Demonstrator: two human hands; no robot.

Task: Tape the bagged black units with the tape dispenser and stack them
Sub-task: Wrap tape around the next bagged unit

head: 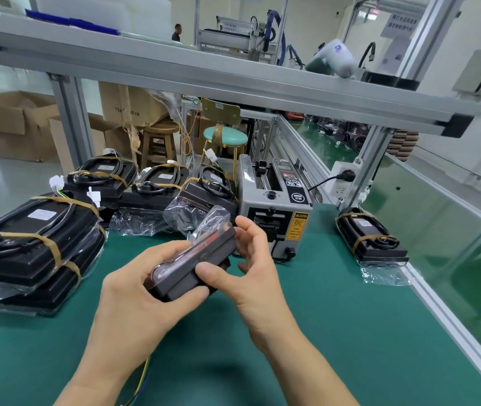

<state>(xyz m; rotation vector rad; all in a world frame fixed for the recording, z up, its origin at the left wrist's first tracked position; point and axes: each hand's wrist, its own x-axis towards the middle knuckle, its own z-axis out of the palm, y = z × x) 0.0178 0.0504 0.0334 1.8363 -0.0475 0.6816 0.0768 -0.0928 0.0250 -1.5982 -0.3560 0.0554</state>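
A bagged black unit [195, 266] is held tilted above the green table, its clear bag bunched at the far end. My left hand [136, 288] grips its near end from below and the left side. My right hand [251, 259] holds the right side, thumb pressed on the near edge and fingers curled round the far end. The grey tape dispenser [274, 206] stands just behind my right hand. A stack of two taped bagged units [34, 247] lies at the left. Wires trail from the held unit down under my left forearm.
Several more bagged units [157, 189] lie in a row behind, left of the dispenser. One taped unit [371, 238] sits at the right near the table's aluminium edge [450, 323]. A metal frame beam [233, 83] crosses overhead. Stools and cardboard boxes stand beyond the table.
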